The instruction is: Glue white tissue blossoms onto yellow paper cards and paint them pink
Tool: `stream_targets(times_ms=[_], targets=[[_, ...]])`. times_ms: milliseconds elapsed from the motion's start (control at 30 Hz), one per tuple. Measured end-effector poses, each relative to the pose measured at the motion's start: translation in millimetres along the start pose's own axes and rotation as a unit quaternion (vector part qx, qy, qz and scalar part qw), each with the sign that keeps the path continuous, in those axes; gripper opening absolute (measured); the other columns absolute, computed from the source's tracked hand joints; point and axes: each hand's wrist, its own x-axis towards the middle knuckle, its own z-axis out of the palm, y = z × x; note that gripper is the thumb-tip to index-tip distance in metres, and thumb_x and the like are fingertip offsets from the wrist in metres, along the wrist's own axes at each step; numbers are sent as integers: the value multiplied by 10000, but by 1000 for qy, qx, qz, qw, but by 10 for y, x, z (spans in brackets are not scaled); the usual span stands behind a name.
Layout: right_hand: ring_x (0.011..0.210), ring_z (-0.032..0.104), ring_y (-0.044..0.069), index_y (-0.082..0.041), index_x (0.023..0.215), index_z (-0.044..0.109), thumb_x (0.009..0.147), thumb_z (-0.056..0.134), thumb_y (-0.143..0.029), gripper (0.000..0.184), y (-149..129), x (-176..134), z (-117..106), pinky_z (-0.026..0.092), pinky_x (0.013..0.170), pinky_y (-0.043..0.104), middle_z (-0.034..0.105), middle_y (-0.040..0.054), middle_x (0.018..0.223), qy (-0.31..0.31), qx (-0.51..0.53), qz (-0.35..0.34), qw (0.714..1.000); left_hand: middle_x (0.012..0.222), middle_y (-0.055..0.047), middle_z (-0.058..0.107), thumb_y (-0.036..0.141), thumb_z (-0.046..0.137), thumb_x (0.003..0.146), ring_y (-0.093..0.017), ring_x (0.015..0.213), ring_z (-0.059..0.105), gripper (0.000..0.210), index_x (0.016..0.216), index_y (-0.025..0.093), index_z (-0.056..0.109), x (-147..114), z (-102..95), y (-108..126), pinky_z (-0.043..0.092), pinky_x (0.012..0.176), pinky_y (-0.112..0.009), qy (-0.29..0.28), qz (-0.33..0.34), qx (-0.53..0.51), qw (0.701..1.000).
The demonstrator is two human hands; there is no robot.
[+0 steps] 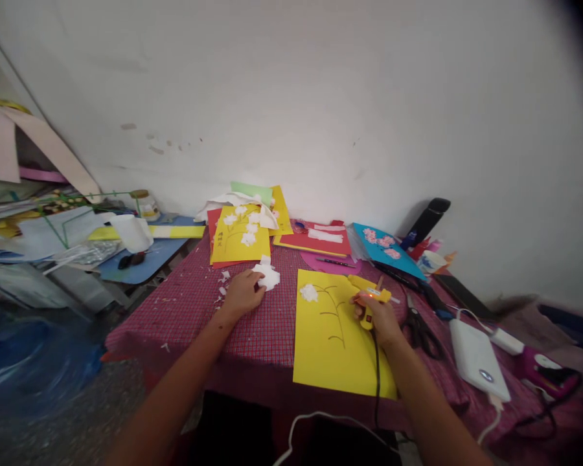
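My left hand (244, 296) is at a small stack of white paper flower cutouts (269, 277), its thumb and fingertips closed on the near edge. My right hand (379, 318) grips a yellow hot glue gun (368, 316) with a lit orange spot and a black cord. The gun is over the upper right of a yellow sheet (330, 359). Dark branch lines are drawn on that sheet, and one crumpled white paper flower (309, 292) sits at its upper left.
White scraps (222, 285) lie left of my left hand. Finished yellow flower pictures (243, 249), a red sheet (315, 241) and a blue picture (386, 252) are at the back. Black scissors (422, 333) and a white power bank (479, 359) lie to the right.
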Motion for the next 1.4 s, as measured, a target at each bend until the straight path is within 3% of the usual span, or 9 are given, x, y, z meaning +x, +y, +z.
stream_targets(times_ms=[267,500,667,867,1300,1400], targets=[[470,532,148,-162,735,717,809,668,-512,362,44,25,-5,328,447,263,609,24,519,0,-3,-5,1000,1120,-119,713,191,495,895,-255,1048,656,307,1122,145,696,20,43,-54,507,962,-401,-7,-9,-47,999],[473,523,159,-165,726,725,814,666,-524,375,33,8,1,355,453,278,617,28,522,-7,7,-7,1000,1072,-101,731,241,546,876,-226,982,671,315,1141,160,695,45,57,-71,520,922,-369,18,-18,-119,993],[484,532,159,-166,719,732,798,677,-528,374,14,3,2,349,458,275,622,32,526,-8,4,-10,1000,1059,-77,743,322,596,859,-205,928,682,302,1088,169,720,64,-27,10,524,870,-342,24,-85,-210,974],[478,545,158,-164,720,730,803,677,-517,367,-12,-14,14,324,454,270,619,31,519,4,-4,-7,1000,887,-41,718,377,612,857,-190,847,656,224,870,173,703,64,-96,47,493,803,-321,19,-97,-255,962],[471,542,160,-172,711,725,796,669,-521,364,-4,-9,16,324,452,274,621,32,520,0,-3,-9,1000,767,14,635,453,615,897,-142,735,569,289,817,177,637,59,-62,-13,427,706,-268,16,-136,-337,932],[466,540,162,-177,704,717,787,675,-525,360,-15,-15,22,327,454,278,616,28,512,3,-3,-8,1000,738,19,628,467,619,898,-127,683,553,301,840,172,632,70,-51,-12,424,669,-259,16,-155,-387,909]])
